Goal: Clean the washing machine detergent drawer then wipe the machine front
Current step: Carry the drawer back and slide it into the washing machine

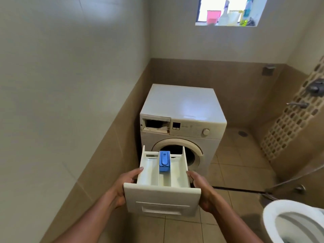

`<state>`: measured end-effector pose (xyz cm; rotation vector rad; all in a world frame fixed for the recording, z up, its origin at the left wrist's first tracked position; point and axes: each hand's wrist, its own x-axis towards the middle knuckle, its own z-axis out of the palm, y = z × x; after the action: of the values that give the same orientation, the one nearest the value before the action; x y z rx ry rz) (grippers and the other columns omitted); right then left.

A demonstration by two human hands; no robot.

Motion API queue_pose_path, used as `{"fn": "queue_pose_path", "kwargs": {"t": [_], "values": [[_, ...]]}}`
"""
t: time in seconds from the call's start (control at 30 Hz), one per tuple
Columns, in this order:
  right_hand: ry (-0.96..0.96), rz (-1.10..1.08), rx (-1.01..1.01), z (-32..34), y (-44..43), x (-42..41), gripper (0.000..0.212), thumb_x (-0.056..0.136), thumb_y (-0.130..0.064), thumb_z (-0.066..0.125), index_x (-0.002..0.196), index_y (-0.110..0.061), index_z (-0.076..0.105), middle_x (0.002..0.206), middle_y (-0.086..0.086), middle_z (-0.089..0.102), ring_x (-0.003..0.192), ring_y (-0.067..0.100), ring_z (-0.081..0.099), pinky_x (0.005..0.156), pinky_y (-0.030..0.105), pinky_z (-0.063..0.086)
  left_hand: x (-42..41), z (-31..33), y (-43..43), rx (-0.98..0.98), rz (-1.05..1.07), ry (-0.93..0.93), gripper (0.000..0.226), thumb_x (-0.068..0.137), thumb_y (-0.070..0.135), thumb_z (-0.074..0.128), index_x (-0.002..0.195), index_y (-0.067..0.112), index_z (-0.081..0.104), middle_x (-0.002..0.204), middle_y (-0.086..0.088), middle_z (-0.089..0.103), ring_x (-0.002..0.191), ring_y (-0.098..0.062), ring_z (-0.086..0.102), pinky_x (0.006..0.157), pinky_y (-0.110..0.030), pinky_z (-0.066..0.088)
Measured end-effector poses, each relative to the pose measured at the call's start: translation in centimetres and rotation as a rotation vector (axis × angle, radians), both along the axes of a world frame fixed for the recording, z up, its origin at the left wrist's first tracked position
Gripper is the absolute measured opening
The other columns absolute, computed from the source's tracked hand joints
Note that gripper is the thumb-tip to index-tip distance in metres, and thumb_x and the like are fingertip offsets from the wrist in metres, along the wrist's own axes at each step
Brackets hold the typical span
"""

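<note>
Detergent drawer [162, 195] is right out of the washing machine [182, 106]. It's held level in the air in front of the door, well clear of the open slot [156, 124] at the top left of the front.

One hand on it, or two?

Two. The left hand [123, 185] is clamped on the left wall, thumb over the rim. The right hand [201, 188] grips the right wall the same way. The front panel points back at the holder.

So which step is this?

The first, I'd say: drawer removed, cleaning not yet begun. No cloth or water on it that I can see. The blue cap [164, 161] sits in the middle compartment.

And next?

My guess is it wants carrying to water, kept level. That cap probably lifts off so the channel beneath can be rinsed. The slot looks grubby along its lower edge too. Wiping the front comes after.

Any brand, anything to read?

Nothing legible. There's a dark display [176, 126], with faint marks between it and the dial [206, 132], too blurred to make out. The drawer front looks plain, no label.
</note>
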<state>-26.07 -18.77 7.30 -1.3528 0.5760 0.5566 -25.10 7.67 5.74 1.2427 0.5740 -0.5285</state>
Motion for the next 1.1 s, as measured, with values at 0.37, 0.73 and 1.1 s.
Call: {"fn": "queue_pose_path", "kwargs": {"t": [0.37, 0.73, 1.1], "values": [[-0.118, 0.077, 0.042, -10.1, 0.4, 17.8, 0.050, 0.099, -0.044, 0.050, 0.146, -0.032, 0.040, 0.122, 0.020, 0.065, 0.093, 0.035, 0.073, 0.070, 0.044, 0.061, 17.2, -8.7, 1.3, -0.001, -0.003, -0.077, 0.048, 0.079, 0.036, 0.076, 0.116, 0.006, 0.070, 0.094, -0.031, 0.070, 0.066, -0.038, 0.069, 0.062, -0.046, 0.060], [-0.401, 0.065, -0.015, -23.8, 2.9, 26.9, 0.038, 0.096, -0.043, 0.056, 0.115, -0.012, 0.065, 0.076, 0.015, 0.076, 0.063, 0.024, 0.072, 0.063, 0.034, 0.054, 29.3, -22.0, 4.8, -0.012, -0.122, -0.316, 0.054, 0.078, 0.038, 0.076, 0.121, 0.006, 0.069, 0.080, -0.021, 0.073, 0.062, -0.031, 0.072, 0.055, -0.039, 0.059], [-0.815, 0.073, -0.079, -29.3, 4.0, 28.2, 0.015, 0.093, -0.025, 0.063, 0.093, -0.014, 0.073, 0.082, 0.014, 0.075, 0.072, 0.025, 0.071, 0.074, 0.040, 0.056, 32.1, -28.0, 6.3, -0.048, -0.121, -0.540, 0.032, 0.080, 0.035, 0.069, 0.075, 0.003, 0.073, 0.060, -0.014, 0.069, 0.046, -0.026, 0.066, 0.045, -0.033, 0.056]]}}
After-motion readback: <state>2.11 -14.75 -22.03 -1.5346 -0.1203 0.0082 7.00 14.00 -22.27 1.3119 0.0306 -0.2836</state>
